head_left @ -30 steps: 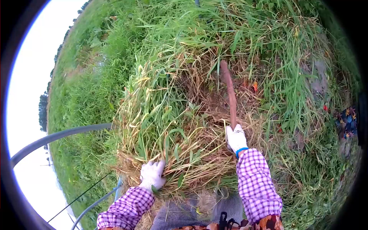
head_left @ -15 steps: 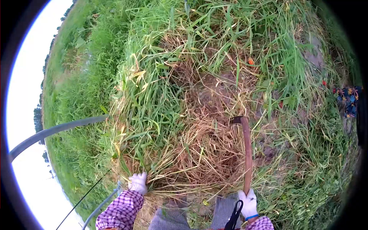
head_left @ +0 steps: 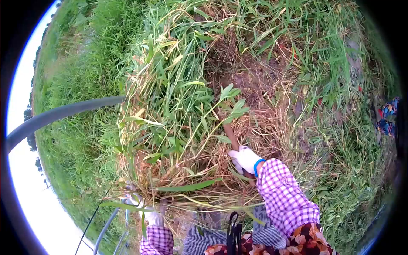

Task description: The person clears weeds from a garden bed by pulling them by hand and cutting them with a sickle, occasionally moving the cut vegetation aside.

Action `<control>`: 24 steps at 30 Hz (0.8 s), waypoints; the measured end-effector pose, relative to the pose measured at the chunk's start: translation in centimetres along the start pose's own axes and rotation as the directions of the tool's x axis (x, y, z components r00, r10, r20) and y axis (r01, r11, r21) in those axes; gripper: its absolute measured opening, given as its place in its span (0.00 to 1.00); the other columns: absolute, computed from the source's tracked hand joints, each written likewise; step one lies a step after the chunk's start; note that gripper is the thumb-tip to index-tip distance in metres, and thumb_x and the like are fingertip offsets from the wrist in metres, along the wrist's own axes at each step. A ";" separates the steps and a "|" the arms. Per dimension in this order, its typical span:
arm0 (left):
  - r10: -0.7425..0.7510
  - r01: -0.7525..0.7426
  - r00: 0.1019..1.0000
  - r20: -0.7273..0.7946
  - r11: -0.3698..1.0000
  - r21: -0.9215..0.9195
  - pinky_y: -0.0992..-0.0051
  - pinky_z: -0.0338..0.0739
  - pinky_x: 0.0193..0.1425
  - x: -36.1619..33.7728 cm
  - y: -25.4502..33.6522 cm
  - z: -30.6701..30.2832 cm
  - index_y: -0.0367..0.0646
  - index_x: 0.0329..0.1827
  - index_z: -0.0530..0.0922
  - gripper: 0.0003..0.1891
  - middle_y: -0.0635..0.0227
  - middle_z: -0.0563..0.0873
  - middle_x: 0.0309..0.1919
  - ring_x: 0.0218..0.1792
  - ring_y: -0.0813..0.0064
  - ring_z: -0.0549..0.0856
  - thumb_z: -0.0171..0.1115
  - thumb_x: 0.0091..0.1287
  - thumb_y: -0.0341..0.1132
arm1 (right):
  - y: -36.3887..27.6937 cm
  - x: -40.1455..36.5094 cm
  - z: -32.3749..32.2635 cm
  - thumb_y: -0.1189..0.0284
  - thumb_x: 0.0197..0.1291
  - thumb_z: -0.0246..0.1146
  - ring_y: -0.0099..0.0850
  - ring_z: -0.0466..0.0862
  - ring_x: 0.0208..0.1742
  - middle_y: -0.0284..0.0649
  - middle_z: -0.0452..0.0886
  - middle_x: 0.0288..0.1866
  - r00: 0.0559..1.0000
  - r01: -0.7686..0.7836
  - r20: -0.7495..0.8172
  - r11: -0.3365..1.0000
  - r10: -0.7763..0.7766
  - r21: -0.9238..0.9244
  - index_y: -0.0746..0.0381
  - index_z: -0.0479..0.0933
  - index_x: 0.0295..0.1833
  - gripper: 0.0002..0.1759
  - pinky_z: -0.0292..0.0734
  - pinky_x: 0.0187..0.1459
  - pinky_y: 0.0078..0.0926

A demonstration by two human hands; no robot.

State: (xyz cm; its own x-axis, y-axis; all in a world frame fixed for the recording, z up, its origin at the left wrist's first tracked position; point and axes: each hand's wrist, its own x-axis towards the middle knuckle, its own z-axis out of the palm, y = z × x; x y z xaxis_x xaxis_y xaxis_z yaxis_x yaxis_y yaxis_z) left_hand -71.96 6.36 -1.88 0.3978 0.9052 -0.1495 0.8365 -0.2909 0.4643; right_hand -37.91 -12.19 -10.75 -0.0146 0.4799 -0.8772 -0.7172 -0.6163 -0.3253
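Observation:
My right hand (head_left: pixel 245 159), in a white glove with a blue band at the wrist, is closed round the wooden handle (head_left: pixel 230 132) of a sickle. The handle slants up and left into the cut grass, and leaves and stalks hide the blade. At lower left, my gloved left hand (head_left: pixel 153 217) is closed on a bunch of grass (head_left: pixel 187 196). Stems and a long leaf cover part of its fingers. A leafy green weed (head_left: pixel 231 108) rises over the sickle handle. Matted green and dry grass (head_left: pixel 170 110) lies heaped ahead of the left hand.
A thick grey pipe (head_left: pixel 68 111) arches in from the left, with thinner pipes (head_left: pixel 108 225) below it. Bare soil with dry straw (head_left: pixel 255 85) lies ahead. Patterned cloth (head_left: pixel 389 117) shows at the right edge. My legs (head_left: pixel 204 238) are at the bottom.
My right hand has moved forward and left with the sickle, and its blade has gone out of sight among the grass. My left hand is lower in view, now partly behind stems.

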 end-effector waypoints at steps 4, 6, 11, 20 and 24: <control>-0.420 0.450 0.859 0.292 0.892 -0.038 0.63 0.80 0.54 3.1 -4.3 1.4 0.43 0.60 0.76 0.26 0.54 0.81 0.56 0.50 0.62 0.83 0.73 0.58 0.39 | 3.4 -13.9 0.6 0.65 0.69 0.55 0.21 0.66 0.14 0.29 0.68 0.20 0.984 -0.142 -0.101 0.989 0.145 0.037 0.59 0.65 0.40 0.10 0.64 0.15 0.23; -0.584 0.649 0.706 0.401 0.760 -0.035 0.68 0.80 0.53 4.8 -3.4 2.4 0.40 0.56 0.81 0.24 0.60 0.84 0.53 0.48 0.66 0.83 0.74 0.57 0.39 | 6.1 -18.3 3.0 0.62 0.68 0.56 0.21 0.70 0.17 0.30 0.70 0.22 0.970 -0.135 -0.203 0.991 0.133 0.000 0.62 0.66 0.42 0.13 0.67 0.17 0.23; -0.526 0.849 0.527 0.667 0.299 -0.435 0.63 0.80 0.52 8.8 -3.5 7.3 0.39 0.65 0.74 0.35 0.60 0.83 0.54 0.48 0.63 0.84 0.76 0.55 0.43 | 9.5 -14.2 8.1 0.60 0.67 0.57 0.29 0.78 0.24 0.40 0.76 0.26 0.948 -0.088 -0.316 0.987 0.042 -0.135 0.69 0.69 0.45 0.19 0.74 0.26 0.30; -0.401 0.847 0.521 0.753 0.349 -0.400 0.60 0.71 0.64 10.4 -2.9 13.2 0.43 0.71 0.69 0.34 0.59 0.77 0.64 0.60 0.60 0.77 0.56 0.69 0.56 | 15.0 -18.0 7.4 0.48 0.64 0.56 0.53 0.83 0.40 0.63 0.80 0.36 0.937 -0.108 -0.350 0.936 -0.017 -0.334 0.75 0.69 0.50 0.34 0.77 0.42 0.42; -0.383 0.796 0.550 0.742 0.509 -0.327 0.59 0.69 0.64 7.7 3.5 14.3 0.44 0.71 0.68 0.34 0.59 0.76 0.65 0.60 0.60 0.76 0.54 0.69 0.58 | 17.2 -27.1 7.2 0.53 0.64 0.60 0.27 0.78 0.25 0.40 0.76 0.24 0.937 -0.066 -0.348 0.963 -0.029 -0.260 0.70 0.70 0.45 0.27 0.73 0.27 0.26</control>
State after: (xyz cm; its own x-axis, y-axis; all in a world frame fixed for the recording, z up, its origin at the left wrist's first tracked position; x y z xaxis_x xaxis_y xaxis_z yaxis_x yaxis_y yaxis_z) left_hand -60.61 7.84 -13.90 0.1776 0.3794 -0.9080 0.6192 0.6741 0.4028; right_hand -54.89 -31.29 9.95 0.2498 0.2508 -0.9353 -0.5085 -0.7880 -0.3471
